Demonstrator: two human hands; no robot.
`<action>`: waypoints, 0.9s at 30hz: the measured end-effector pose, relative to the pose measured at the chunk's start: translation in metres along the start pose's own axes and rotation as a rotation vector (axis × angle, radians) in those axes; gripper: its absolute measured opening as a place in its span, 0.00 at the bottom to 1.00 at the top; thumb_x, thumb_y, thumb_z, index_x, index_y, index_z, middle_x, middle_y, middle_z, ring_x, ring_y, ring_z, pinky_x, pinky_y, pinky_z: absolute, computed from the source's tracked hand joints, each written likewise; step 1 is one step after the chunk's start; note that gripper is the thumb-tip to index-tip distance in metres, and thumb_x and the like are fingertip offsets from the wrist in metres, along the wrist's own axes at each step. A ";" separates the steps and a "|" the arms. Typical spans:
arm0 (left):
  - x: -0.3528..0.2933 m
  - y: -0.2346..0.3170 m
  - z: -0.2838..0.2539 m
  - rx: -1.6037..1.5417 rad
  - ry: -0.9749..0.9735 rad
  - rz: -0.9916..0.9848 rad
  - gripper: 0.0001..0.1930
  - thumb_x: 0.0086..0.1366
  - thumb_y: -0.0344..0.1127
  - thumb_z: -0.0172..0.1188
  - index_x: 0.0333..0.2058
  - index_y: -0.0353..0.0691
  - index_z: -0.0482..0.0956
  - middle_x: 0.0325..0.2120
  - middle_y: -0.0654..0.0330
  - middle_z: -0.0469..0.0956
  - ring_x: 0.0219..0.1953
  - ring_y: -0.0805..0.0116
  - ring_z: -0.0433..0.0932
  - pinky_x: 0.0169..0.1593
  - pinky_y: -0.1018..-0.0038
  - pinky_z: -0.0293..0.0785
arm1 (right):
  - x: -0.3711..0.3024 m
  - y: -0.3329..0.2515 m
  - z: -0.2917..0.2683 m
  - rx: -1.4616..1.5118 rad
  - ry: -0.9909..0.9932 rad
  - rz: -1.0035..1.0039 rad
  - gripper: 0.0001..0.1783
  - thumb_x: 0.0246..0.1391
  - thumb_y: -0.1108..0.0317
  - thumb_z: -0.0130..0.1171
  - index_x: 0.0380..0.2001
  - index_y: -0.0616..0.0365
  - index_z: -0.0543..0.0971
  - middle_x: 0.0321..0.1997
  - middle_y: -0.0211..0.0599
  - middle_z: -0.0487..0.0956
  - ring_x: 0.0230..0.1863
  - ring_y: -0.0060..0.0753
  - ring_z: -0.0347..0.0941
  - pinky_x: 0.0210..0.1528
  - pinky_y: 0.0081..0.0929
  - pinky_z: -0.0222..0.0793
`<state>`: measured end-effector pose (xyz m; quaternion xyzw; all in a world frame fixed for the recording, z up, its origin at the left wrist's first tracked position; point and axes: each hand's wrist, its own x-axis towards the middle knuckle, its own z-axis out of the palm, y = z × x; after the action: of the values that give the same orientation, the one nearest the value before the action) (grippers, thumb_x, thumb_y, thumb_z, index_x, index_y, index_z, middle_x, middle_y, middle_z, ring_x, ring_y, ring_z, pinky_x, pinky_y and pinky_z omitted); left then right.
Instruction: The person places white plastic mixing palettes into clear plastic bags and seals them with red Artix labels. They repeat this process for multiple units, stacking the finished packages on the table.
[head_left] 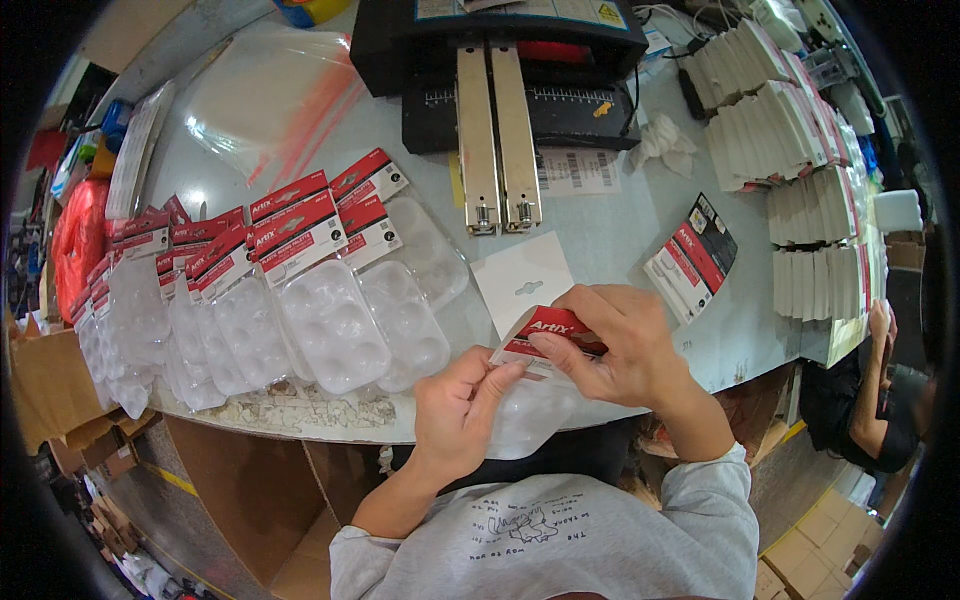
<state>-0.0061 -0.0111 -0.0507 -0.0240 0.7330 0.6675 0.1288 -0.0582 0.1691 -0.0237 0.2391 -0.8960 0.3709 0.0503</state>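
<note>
My right hand (630,345) pinches a red and white folded header card (550,325) at the table's front edge, its thumb across the front. My left hand (455,410) has thumb and fingers closed on the card's lower left side. Below the card hangs a clear white plastic paint palette (530,412), partly covered by my left hand. Just behind my hands a blank white card (525,275) with a hang hole lies on the table; whether it joins the red card is hidden. Left of my hands, carded palettes (335,325) lie overlapping in a row.
A black machine (430,118) with two metal arms (502,140) stands at the back middle. Clear bags (255,100) lie at back left. Stacks of folded cards (765,130) line the right side, near some loose cards (692,258). Another person (868,400) is at far right.
</note>
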 end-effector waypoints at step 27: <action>0.015 -0.017 -0.008 -0.114 0.338 0.057 0.14 0.68 0.36 0.49 0.29 0.31 0.75 0.22 0.67 0.73 0.27 0.82 0.64 0.32 0.84 0.62 | -0.030 0.022 0.004 0.930 -0.213 0.802 0.08 0.53 0.69 0.59 0.30 0.65 0.79 0.23 0.33 0.78 0.21 0.18 0.73 0.21 0.13 0.64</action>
<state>-0.0183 -0.0190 -0.0697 -0.1222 0.7057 0.6977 -0.0168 -0.0419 0.1915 -0.0483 -0.0833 -0.6609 0.6863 -0.2920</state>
